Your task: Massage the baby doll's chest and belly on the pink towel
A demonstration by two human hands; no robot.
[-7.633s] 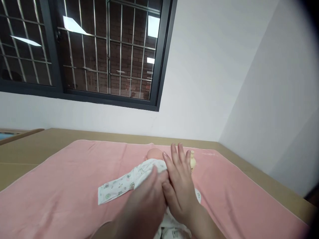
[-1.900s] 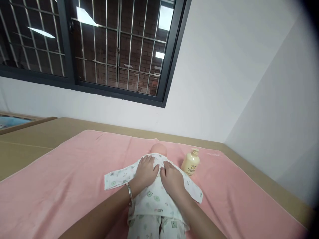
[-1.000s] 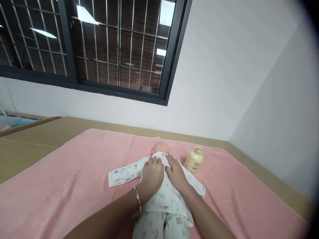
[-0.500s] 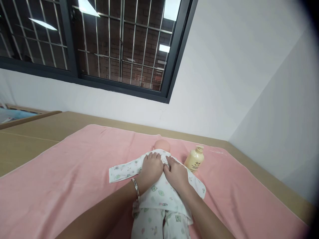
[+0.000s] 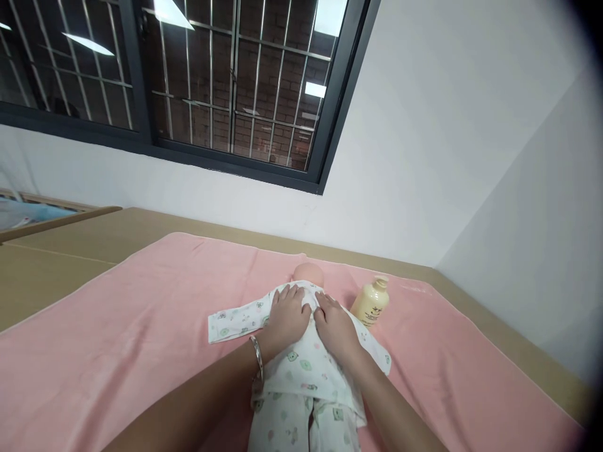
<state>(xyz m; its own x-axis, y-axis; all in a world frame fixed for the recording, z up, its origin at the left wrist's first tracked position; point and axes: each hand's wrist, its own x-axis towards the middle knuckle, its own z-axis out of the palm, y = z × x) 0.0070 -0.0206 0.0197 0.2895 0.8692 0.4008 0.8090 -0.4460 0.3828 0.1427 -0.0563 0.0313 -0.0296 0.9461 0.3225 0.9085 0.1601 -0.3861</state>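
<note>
Pink towel (image 5: 117,339) is covering the surface under a barred window (image 5: 188,81). I am pressing my left hand (image 5: 288,317) and right hand (image 5: 338,328) flat, fingers spread, side by side on the doll (image 5: 308,276) in its printed baby suit (image 5: 306,376); a cream bottle (image 5: 372,302) is standing just beside it.

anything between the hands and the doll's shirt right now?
Nothing visible. The left hand and right hand both lie flat on the doll's shirt, side by side at the chest. The bottle stands apart, right of the doll.
</note>
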